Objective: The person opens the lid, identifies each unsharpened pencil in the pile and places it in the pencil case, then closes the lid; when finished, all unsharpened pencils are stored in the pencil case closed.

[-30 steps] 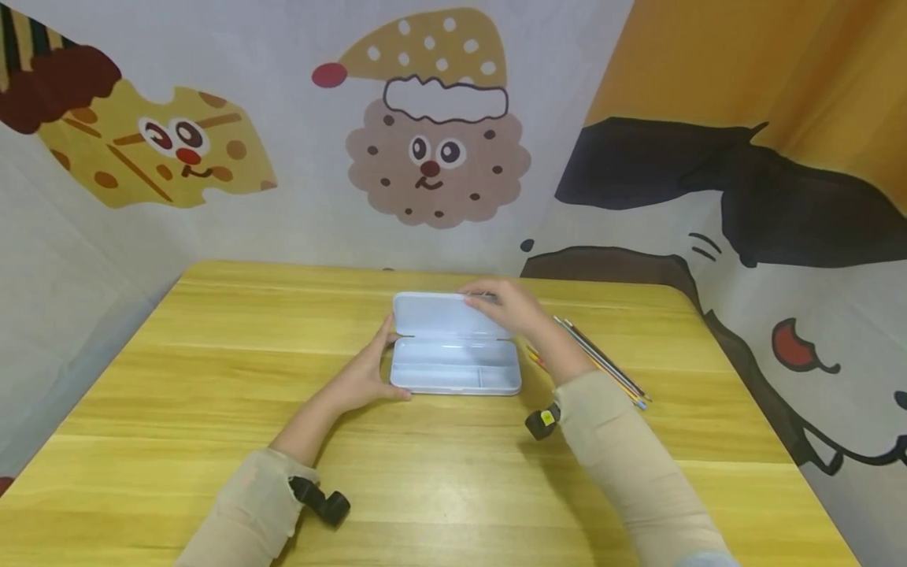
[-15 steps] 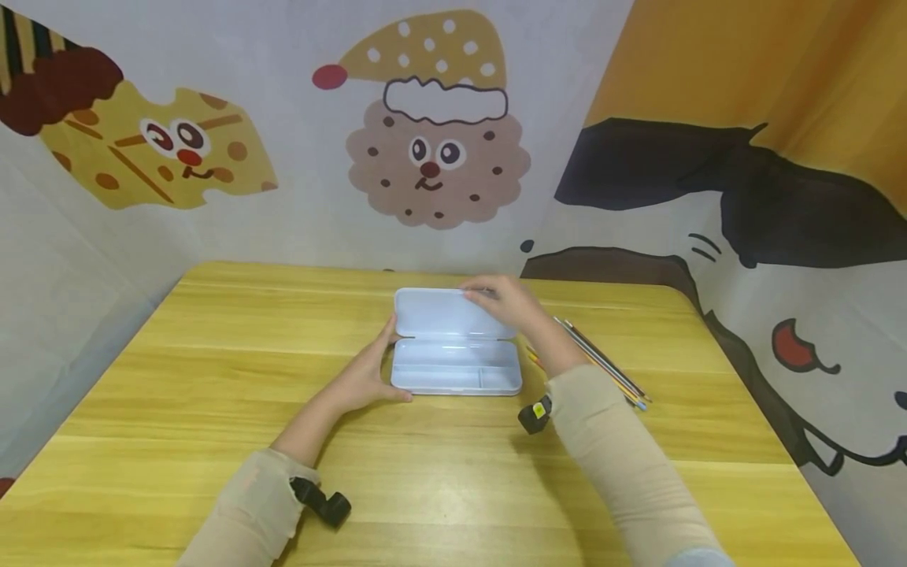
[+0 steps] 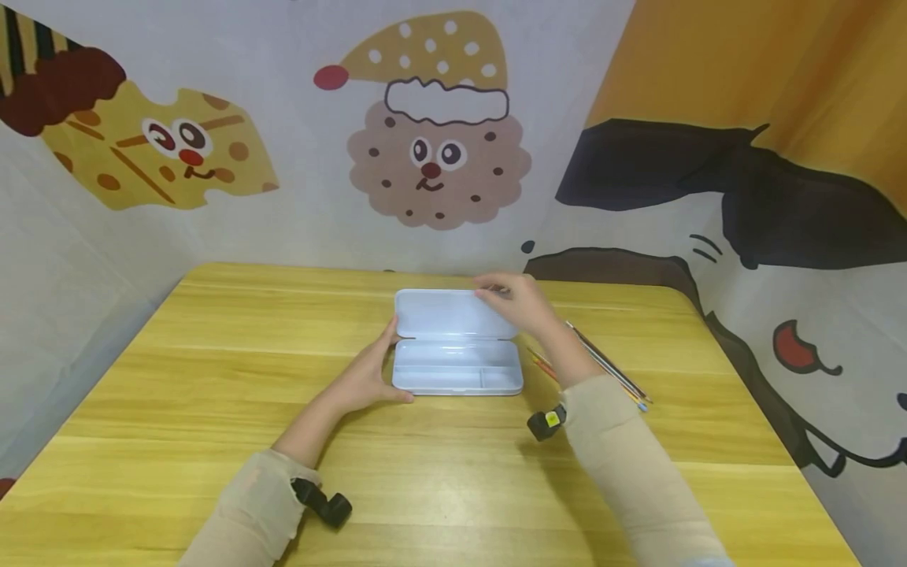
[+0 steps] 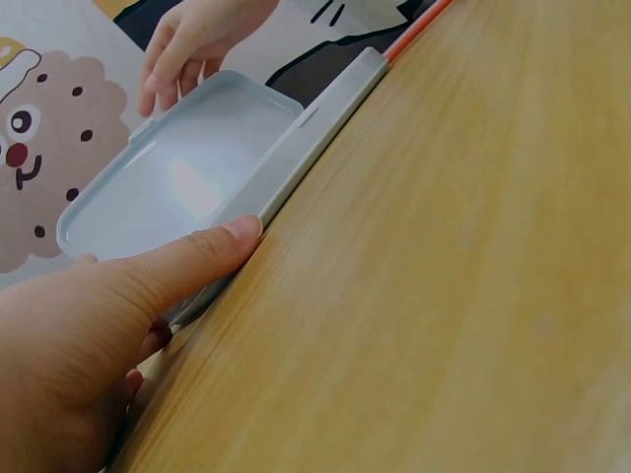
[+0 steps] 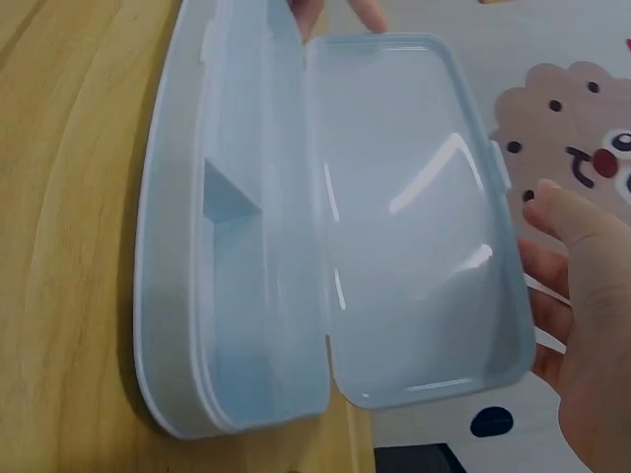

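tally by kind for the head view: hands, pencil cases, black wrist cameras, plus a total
Hands: 2 (left hand, right hand)
Pencil cases: 1 (the open pale case)
Black wrist cameras: 2 (left camera, right camera)
Total: 5

A: ok what's that case point(image 3: 457, 354) made of? looks like smooth plastic, and the lid point(image 5: 414, 246) is glossy enough to throw streaky reflections.
B: yep, plastic imo. worktop point(image 3: 439, 480) looks like wood grain with a soft sheen. backdrop point(image 3: 298, 228) is matt printed cloth, sleeves point(image 3: 248, 504) matt fabric, bit wrinkly.
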Motion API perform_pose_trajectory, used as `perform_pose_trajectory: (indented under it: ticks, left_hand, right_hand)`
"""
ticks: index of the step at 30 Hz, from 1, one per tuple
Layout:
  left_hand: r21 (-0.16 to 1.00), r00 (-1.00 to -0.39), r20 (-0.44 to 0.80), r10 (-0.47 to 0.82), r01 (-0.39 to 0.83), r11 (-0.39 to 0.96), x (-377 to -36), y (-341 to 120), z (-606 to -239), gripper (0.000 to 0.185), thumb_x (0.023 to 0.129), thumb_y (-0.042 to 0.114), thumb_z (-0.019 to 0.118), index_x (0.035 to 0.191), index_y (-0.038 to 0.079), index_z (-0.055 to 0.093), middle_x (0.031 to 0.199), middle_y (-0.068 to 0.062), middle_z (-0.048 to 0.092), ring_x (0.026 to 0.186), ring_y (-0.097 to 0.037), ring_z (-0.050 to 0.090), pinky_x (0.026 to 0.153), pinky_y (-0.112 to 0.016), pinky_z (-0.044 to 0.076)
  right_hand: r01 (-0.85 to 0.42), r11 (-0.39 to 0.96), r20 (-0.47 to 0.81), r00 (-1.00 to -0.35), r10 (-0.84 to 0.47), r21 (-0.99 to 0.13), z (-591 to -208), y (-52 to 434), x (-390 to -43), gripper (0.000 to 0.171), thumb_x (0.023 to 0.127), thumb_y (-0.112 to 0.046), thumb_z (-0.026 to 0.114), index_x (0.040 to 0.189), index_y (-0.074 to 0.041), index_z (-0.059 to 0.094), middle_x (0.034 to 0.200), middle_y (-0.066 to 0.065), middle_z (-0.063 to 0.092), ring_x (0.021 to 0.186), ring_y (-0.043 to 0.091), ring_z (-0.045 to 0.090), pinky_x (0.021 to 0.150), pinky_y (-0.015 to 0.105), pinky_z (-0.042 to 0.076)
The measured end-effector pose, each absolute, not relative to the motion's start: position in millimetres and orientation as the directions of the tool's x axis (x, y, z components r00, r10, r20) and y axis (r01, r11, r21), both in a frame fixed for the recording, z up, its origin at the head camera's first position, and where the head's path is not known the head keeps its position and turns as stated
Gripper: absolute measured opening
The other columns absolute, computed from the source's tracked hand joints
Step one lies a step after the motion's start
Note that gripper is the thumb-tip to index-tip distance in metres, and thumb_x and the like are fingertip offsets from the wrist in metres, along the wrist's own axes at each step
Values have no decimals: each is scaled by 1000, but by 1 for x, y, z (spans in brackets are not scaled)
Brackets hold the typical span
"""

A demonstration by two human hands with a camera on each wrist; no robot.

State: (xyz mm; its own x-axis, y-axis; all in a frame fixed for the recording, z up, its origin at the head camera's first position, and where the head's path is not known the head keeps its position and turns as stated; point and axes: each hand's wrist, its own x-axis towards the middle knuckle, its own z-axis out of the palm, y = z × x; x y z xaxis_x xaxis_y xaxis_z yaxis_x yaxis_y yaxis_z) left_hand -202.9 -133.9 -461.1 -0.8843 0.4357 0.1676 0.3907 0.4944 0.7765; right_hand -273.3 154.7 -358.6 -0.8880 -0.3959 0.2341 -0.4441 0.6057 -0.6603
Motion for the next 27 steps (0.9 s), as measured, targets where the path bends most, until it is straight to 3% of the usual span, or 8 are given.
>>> perform_pose_trajectory:
  ticks: [7, 12, 19, 27]
  left_hand:
    - [766, -883, 166, 438, 395, 507, -202, -133, -461, 138, 60, 34, 91, 154, 13, -8, 147, -14, 38, 138, -26, 29, 113, -43, 18]
    - [767, -884, 168, 436, 395, 505, -202, -133, -461, 137, 60, 34, 91, 154, 11, -7, 147, -13, 38, 138, -25, 29, 113, -42, 18]
    - [769, -886, 163, 434, 390, 506, -202, -133, -459, 138, 61, 34, 91, 153, 14, -9, 148, -14, 36, 139, -26, 26, 114, -43, 17]
    - [771, -882, 171, 438, 397, 498, -202, -134, -460, 138, 60, 34, 91, 153, 19, -9, 147, -14, 38, 138, -25, 28, 113, -43, 18]
  right_hand:
    - [-537, 541, 429, -843, -325, -647, -356, 174, -258, 28, 92, -14, 65, 117, -2, 66, 110, 14, 65, 104, 25, 57, 91, 46, 48]
    - [-569, 535, 500, -817, -287, -624, -353, 187, -245, 27, 90, -13, 67, 116, -3, 67, 107, 11, 65, 101, 25, 58, 90, 50, 47]
    - [-531, 580, 472, -840, -266, -618, -353, 207, -221, 29, 91, -14, 67, 116, -2, 66, 105, 14, 66, 94, 25, 59, 84, 51, 48]
    - [-468, 660, 429, -872, -237, -587, -362, 228, -191, 29, 88, -13, 71, 115, -4, 67, 101, 7, 67, 86, 21, 61, 75, 39, 51]
